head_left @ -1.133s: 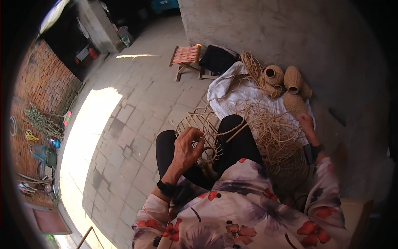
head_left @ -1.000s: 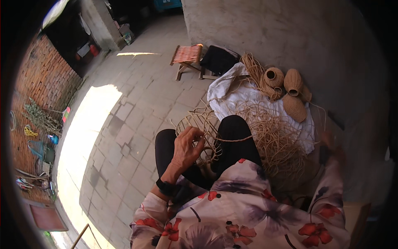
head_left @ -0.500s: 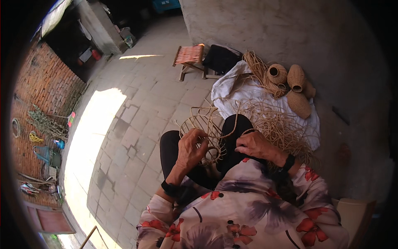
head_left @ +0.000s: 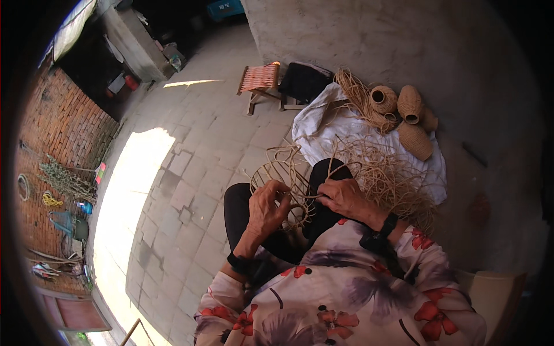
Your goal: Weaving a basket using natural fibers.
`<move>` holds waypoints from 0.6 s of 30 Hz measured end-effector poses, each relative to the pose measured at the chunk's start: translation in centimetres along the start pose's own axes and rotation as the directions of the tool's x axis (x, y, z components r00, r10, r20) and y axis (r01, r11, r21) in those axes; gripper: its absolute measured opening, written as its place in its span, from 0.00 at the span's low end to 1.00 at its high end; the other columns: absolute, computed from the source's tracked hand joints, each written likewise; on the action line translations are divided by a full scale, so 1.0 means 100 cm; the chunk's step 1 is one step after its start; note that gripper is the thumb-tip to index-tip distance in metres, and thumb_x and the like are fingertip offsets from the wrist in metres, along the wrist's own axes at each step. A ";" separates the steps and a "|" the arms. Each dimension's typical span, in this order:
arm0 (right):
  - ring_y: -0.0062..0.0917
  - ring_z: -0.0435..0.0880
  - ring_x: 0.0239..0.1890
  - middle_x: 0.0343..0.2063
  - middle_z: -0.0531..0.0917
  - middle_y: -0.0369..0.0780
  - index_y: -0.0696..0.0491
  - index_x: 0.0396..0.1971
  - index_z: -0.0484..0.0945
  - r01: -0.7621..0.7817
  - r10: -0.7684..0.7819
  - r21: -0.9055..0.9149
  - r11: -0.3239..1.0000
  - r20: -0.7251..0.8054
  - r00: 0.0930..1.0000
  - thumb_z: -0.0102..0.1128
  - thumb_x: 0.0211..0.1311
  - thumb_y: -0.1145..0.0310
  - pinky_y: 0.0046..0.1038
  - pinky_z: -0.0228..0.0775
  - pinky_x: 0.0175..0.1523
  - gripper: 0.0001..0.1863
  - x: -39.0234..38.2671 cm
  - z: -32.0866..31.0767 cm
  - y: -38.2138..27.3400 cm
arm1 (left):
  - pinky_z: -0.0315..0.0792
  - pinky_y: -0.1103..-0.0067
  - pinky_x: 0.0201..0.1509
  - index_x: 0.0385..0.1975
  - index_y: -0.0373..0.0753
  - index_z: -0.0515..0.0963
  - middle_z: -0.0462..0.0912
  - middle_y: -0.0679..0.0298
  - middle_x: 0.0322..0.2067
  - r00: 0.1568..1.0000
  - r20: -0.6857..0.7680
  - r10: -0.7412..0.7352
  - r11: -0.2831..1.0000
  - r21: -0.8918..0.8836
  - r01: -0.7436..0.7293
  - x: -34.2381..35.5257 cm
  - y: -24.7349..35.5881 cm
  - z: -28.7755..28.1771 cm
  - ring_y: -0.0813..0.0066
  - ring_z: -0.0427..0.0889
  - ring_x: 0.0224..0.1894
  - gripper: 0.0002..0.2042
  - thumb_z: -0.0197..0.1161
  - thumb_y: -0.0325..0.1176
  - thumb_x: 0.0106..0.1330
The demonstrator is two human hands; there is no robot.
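Note:
An unfinished open-work basket (head_left: pixel 281 168) of tan straw cord sits at my knees, its loose ribs looping outward. My left hand (head_left: pixel 265 207) is closed on the basket's near side, thumb and fingers bent around its cords. Just to the right, over my right knee, my right hand (head_left: pixel 345 199) pinches a strand of straw cord (head_left: pixel 329 167), which arches up above the fingers. A short stretch of strand runs from the right fingertips toward the basket. The exact crossing of the cords between the hands is too fine to make out.
Loose straw cord (head_left: pixel 392 179) lies tangled on a white cloth (head_left: pixel 311 130) beyond my right knee. Several finished woven vessels (head_left: pixel 414 141) and a straw bundle (head_left: pixel 355 92) rest there. A folding stool (head_left: pixel 261 78) and black bag (head_left: pixel 304 82) stand farther off, near the wall (head_left: pixel 346 34).
My right hand has moved left, closer to the basket and my left hand, bringing the strand with it. My left hand keeps its hold. The view has shifted slightly.

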State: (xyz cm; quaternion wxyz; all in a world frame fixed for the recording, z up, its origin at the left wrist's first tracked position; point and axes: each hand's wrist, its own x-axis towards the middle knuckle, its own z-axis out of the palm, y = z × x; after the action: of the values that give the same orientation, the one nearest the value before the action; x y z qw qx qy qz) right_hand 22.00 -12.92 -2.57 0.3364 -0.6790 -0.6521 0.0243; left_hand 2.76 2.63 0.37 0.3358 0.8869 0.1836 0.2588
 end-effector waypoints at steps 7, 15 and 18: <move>0.18 0.72 0.22 0.19 0.75 0.32 0.59 0.26 0.79 -0.582 0.510 0.388 0.714 0.281 0.813 0.60 0.62 0.60 0.24 0.63 0.30 0.16 -0.063 -0.061 0.107 | 0.70 0.69 0.40 0.34 0.39 0.74 0.80 0.58 0.31 0.999 -0.003 0.046 0.999 0.020 -0.046 -0.004 -0.004 -0.003 0.58 0.79 0.33 0.09 0.61 0.28 0.53; 0.26 0.73 0.16 0.15 0.78 0.38 0.55 0.18 0.81 -0.908 0.939 0.240 0.343 -0.079 0.334 0.65 0.50 0.61 0.31 0.62 0.23 0.12 -0.348 -0.193 0.304 | 0.69 0.69 0.40 0.34 0.39 0.75 0.79 0.60 0.30 0.995 0.016 0.100 0.994 -0.056 -0.099 0.004 -0.005 0.002 0.59 0.79 0.33 0.08 0.61 0.26 0.53; 0.38 0.81 0.24 0.22 0.82 0.48 0.57 0.20 0.82 -0.433 0.501 -0.481 0.763 0.017 0.865 0.67 0.44 0.60 0.38 0.70 0.29 0.13 -0.339 -0.178 0.293 | 0.69 0.70 0.40 0.33 0.39 0.75 0.79 0.60 0.31 0.995 -0.002 0.098 0.995 0.009 -0.098 -0.002 0.001 0.001 0.60 0.80 0.33 0.08 0.61 0.25 0.53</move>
State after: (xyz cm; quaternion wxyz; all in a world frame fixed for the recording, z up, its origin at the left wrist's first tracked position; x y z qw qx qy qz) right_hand 50.81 -48.84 -16.92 0.1004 -0.8764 -0.4710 0.0008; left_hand 2.71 2.39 0.29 0.3184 0.8960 0.1417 0.2752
